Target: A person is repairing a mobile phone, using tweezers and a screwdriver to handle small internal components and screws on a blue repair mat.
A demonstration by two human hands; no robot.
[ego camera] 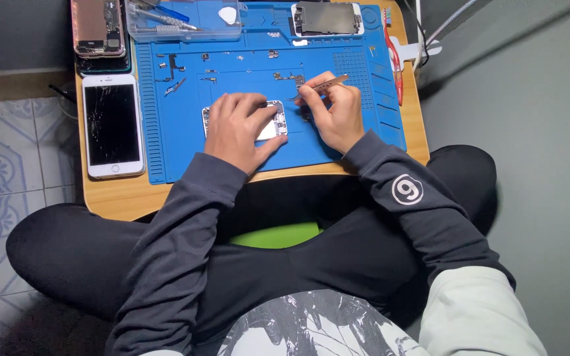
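Observation:
My left hand (239, 128) lies flat over an opened phone body (276, 124) on the blue repair mat (351, 135), holding it down. Most of that phone is hidden under the palm. My right hand (335, 112) grips metal tweezers (321, 86), their tip pointing left toward the phone's top edge. Several tiny screws and small parts (174, 69) lie scattered on the mat above my hands.
A white phone with a cracked screen (112, 125) lies on the wooden table's (120, 194) left side. Another stripped phone (98, 28) and a clear tool tray (183, 23) are at the back left, a detached screen panel (326, 18) at the back right. Red-handled tool (394, 56) at the mat's right edge.

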